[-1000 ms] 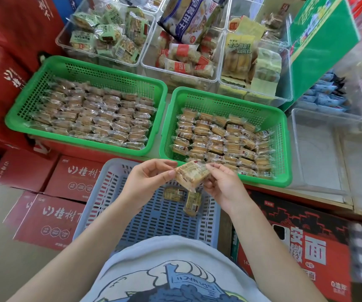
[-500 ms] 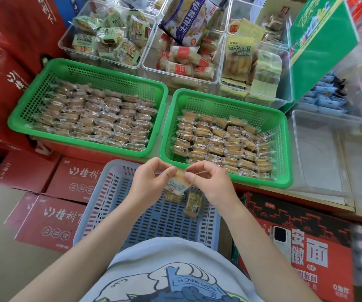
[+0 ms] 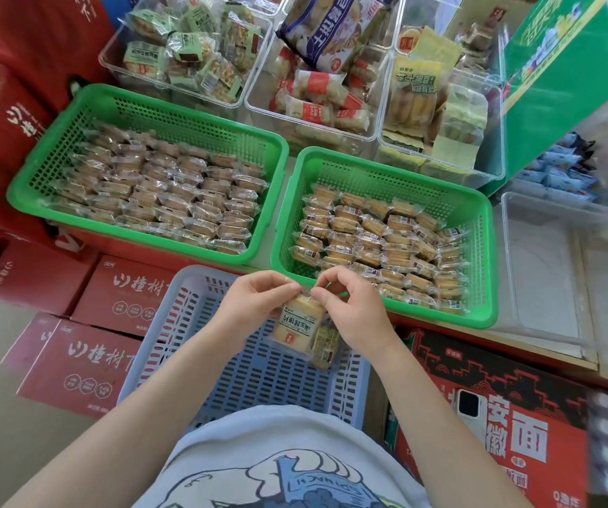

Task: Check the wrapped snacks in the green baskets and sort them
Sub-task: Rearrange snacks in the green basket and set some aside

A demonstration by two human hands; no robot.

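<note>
A clear-wrapped snack (image 3: 297, 322) hangs upright above the pale blue basket (image 3: 192, 324). My left hand (image 3: 255, 306) and my right hand (image 3: 354, 309) both pinch its top wrapper edge. Its label faces me. Under it, in the blue basket, lies another wrapped snack (image 3: 326, 348), partly hidden. The left green basket (image 3: 170, 104) holds several rows of wrapped snacks. Packed the same way, the right green basket (image 3: 478, 258) stands just beyond my hands.
Clear bins of other packaged snacks (image 3: 192, 49) stand behind the green baskets. An empty clear bin (image 3: 566, 273) is at the right. Red cartons (image 3: 75, 361) lie at the lower left, and a phone (image 3: 473, 416) rests on a red carton at the lower right.
The snack was held flat between both hands; it has been turned upright so it hangs from its top edge, label toward me. Both hands shifted slightly down and left.
</note>
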